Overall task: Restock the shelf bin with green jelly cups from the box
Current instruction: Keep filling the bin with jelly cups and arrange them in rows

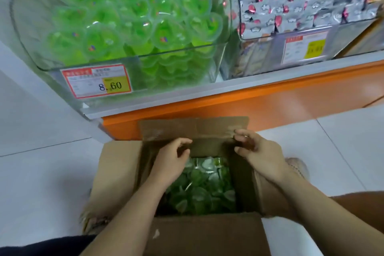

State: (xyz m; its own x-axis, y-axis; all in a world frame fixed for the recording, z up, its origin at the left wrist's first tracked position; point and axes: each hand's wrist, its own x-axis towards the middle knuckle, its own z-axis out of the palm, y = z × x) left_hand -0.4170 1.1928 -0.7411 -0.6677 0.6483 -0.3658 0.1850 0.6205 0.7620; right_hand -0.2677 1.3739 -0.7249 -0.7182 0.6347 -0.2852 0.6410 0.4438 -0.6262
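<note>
Green jelly cups point(199, 189): small translucent plastic cups with sealed tops. I see a loose heap of them down in the bottom of the open box, below and between the two hands.
Box: a brown cardboard box point(116, 172) stands on the floor right in front of the shelf with its flaps open. The far flap point(193, 129) leans up against the orange base.
Shelf bin: a clear, curved plastic shelf bin point(29, 27) sits on the shelf above the box, piled with more of the same green cups up past its front wall.
Left hand point(172, 162): reaches in over the box's left side and hangs above the cups near the far wall. Its fingers are curled in toward the thumb. From my feed I cannot tell whether they pinch anything.
Right hand point(261, 156): over the far right corner of the box, at the lower edge of the far flap. Its fingers are curled, with the thumb close beneath the fingertips. I cannot tell whether it grips the flap or something thin.
Price label: a red-bordered white and yellow price label point(96, 83) is on the bin's front wall and reads 8.60.
Neighbouring bin: a second clear plastic bin point(336, 33) sits just beside the first, to its right, and holds silver packets with red marks point(291, 2).
Shelf base: an orange panel point(249, 102) runs under the shelf edge.
Floor: white tiled floor point(41, 172). A pale shoe point(297, 167) shows just right of the box, behind the right wrist.
</note>
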